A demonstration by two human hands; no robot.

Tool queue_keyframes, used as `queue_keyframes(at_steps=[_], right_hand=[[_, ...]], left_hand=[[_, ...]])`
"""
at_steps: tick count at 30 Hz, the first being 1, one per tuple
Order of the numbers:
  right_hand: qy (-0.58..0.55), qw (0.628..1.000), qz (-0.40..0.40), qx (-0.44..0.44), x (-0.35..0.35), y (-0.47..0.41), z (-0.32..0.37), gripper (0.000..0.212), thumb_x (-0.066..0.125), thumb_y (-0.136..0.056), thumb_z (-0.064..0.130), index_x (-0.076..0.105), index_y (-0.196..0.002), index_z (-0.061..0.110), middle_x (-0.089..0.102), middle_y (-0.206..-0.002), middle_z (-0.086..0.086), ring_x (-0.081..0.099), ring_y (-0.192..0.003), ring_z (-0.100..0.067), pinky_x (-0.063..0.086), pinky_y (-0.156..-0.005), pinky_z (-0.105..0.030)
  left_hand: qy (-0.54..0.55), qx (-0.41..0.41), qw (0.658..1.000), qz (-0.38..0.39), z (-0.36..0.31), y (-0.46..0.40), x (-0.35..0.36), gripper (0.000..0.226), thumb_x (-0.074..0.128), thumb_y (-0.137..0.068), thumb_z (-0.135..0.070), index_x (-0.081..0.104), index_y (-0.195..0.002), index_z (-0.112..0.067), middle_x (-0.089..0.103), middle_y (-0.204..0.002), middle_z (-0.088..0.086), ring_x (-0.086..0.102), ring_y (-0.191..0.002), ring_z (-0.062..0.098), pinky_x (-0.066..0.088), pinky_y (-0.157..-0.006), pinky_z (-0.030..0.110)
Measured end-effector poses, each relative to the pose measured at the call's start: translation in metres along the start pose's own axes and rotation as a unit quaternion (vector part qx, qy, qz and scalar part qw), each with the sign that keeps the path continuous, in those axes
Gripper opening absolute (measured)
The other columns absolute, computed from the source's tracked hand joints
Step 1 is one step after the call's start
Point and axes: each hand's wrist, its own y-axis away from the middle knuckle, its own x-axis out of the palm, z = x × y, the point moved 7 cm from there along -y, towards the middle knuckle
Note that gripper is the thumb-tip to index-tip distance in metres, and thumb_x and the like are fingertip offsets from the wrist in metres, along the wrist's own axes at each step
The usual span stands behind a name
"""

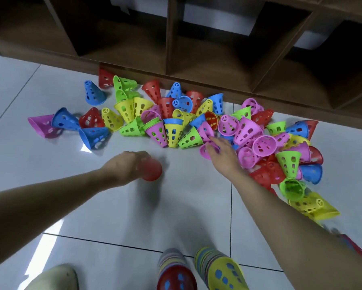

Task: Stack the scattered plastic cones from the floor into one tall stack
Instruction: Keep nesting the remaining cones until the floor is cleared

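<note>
Left hand (126, 167) curled round a red cone (151, 171), gripping it near the narrow end, wide mouth facing the camera, held over bare white floor tile (50, 84); hand and cone both motion-blurred. Right hand (222, 152) reaching into the near edge of the pile, fingers bent onto a pink cone (207, 150) lying on its side; blurred too, so cannot tell whether pinching it or only touching.

Scattered cones (176, 120) in a long heap on the floor, running from left of centre out to the right edge, pressed up against the foot of a dark wooden shelf unit (207, 49). Colours: red, blue, yellow, green, pink, all with slotted walls. Most tipped on their sides, a few nested in twos. Blue cone (93, 93) upright, apart at the far left; pink cone on its side (43, 125) at the left end, touching a blue one (65, 120).

Two stacks at the bottom edge, close to the camera, side by side: one with a red cone innermost (176, 275), one with a yellow cone innermost (224, 273), both showing banded rims of many colours and tilted toward the lens. Pale shoe or foot (54, 278) at bottom left, partly cut off. Dark grout lines crossing the tile under both forearms.
</note>
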Motion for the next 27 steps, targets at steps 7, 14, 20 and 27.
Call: queue_keyframes(at_steps=[7, 14, 20, 27], right_hand=[[0.073, 0.997, -0.032, -0.016, 0.007, 0.022, -0.006, 0.049, 0.075, -0.083, 0.031, 0.054, -0.125, 0.016, 0.040, -0.128, -0.007, 0.059, -0.105, -0.031, 0.049, -0.091, -0.040], [0.117, 0.991, 0.061, 0.010, 0.010, 0.063, -0.029, 0.084, 0.072, -0.075, 0.029, 0.029, -0.147, 0.025, 0.035, -0.133, -0.002, 0.050, -0.121, -0.028, 0.047, -0.096, -0.039], [0.217, 0.968, 0.116, 0.049, 0.013, 0.077, -0.055, 0.051, 0.066, -0.079, 0.037, 0.052, -0.124, 0.017, 0.056, -0.120, -0.006, 0.052, -0.117, -0.031, 0.040, -0.098, -0.035], [0.075, 0.994, 0.072, -0.013, 0.017, 0.077, -0.030, 0.042, 0.069, -0.071, 0.049, 0.066, -0.104, 0.024, 0.062, -0.089, 0.009, 0.051, -0.094, -0.021, 0.044, -0.085, -0.032]], left_hand=[[0.045, 0.066, 0.990, 0.117, -0.042, 0.016, 0.023, 0.053, 0.060, -0.081, -0.064, 0.064, -0.121, -0.030, 0.070, -0.096, -0.014, 0.065, -0.083, 0.003, 0.055, -0.080, 0.027], [-0.025, 0.136, 0.989, -0.056, -0.041, -0.026, -0.016, 0.038, 0.059, -0.087, -0.031, 0.065, -0.120, -0.015, 0.061, -0.118, 0.006, 0.061, -0.104, 0.023, 0.053, -0.090, 0.036], [-0.218, 0.204, 0.952, -0.075, -0.051, -0.068, -0.043, 0.061, 0.066, -0.084, -0.016, 0.053, -0.143, -0.026, 0.031, -0.160, 0.004, 0.037, -0.139, 0.033, 0.041, -0.108, 0.047], [-0.436, 0.239, 0.865, -0.068, -0.052, -0.097, -0.041, 0.060, 0.054, -0.087, -0.009, 0.050, -0.145, -0.023, 0.047, -0.148, 0.002, 0.041, -0.134, 0.028, 0.030, -0.115, 0.042]])
